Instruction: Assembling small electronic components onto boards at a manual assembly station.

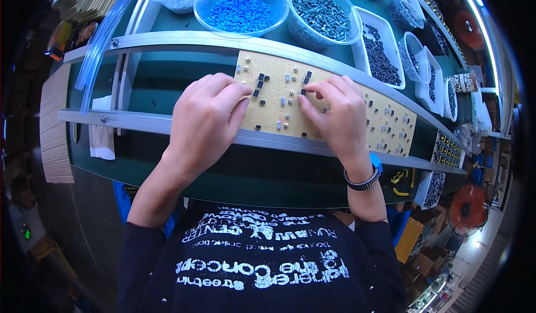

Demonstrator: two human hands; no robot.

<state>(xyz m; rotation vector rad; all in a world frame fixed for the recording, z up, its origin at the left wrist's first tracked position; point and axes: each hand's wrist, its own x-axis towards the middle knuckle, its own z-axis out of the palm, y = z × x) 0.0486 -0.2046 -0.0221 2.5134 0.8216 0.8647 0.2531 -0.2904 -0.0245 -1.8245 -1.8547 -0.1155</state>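
Observation:
A tan circuit board (272, 112) lies between two metal rails in front of me, fitted with small black blocks, blue-grey parts and shiny round metal parts. My left hand (204, 115) is over the board's left edge, thumb and fingertips pinched together; what is between them is hidden. Over the right part of that board, my right hand (339, 112) bends its thumb and index finger toward a small black component (303, 92). Its fingertips meet close to this block, and I cannot make out whether they grip it. A second populated board (405, 129) continues along the rails to the right.
Behind the far rail (184, 39) stand a tub of blue parts (240, 14), a tub of dark screw-like parts (324, 17) and a white tray of black pieces (381, 53). Clear tubes (103, 45) cross the rails at left. Yellow-handled cutters (399, 176) lie right of the near rail.

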